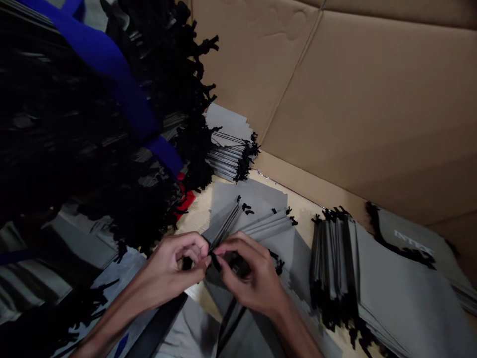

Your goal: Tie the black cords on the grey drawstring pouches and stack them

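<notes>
My left hand [175, 263] and my right hand [249, 281] meet at the top edge of a grey fabric drawstring bag [223, 228], pinching its black cord [212, 259] between the fingertips. The fingers hide most of the cord there. Beneath and around my hands lie more flat grey bags [257, 199], their black cord ends fanned out. To the right, a stack of folded grey bags [333, 263] sits close to my right hand, with knotted black cords along its edge.
A large heap of black-corded bags [93, 129] with a blue strap [112, 64] fills the left. Another grey stack [227, 144] sits at the back. A bag with white lettering [413, 242] lies far right. Brown cardboard [354, 99] walls the pale wooden surface [197, 214].
</notes>
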Demonstrator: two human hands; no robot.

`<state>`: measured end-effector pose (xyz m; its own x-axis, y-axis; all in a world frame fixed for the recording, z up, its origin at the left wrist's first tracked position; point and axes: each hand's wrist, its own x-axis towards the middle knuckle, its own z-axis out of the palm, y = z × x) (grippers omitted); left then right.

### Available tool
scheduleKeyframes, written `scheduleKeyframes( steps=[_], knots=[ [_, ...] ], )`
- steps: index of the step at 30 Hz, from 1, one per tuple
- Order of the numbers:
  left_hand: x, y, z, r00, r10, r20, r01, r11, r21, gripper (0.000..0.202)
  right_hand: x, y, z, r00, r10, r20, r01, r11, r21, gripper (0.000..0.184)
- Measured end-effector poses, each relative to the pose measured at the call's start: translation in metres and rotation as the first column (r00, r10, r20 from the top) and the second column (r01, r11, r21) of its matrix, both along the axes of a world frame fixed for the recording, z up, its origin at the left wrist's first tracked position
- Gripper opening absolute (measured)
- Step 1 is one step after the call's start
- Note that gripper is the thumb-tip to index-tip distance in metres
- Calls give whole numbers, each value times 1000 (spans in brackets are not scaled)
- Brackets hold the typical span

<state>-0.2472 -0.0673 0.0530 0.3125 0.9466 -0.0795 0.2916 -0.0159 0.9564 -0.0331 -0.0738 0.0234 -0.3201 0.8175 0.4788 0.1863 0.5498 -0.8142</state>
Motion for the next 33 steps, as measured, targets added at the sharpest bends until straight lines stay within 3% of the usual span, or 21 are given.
scheduleKeyframes(
  steps=[6,13,21,33],
  knots=[
    [-3,-3,-6,997,73,0,-72,994,82,4,-5,-1,-3,998,-31,-52,30,999,-25,18],
    [-8,-9,-11,993,121,11,-122,988,90,4,-10,-2,-6,994,-26,-102,20,998,-58,18],
    [-7,-6,-11,999,49,-24,-43,976,214,7,-9,-2,-6,996,-6,-85,1,999,-53,17],
    [-18,-9,-15,982,-106,-155,130,980,154,21,-4,-2,0,996,71,53,-73,997,27,26]
  ],
)
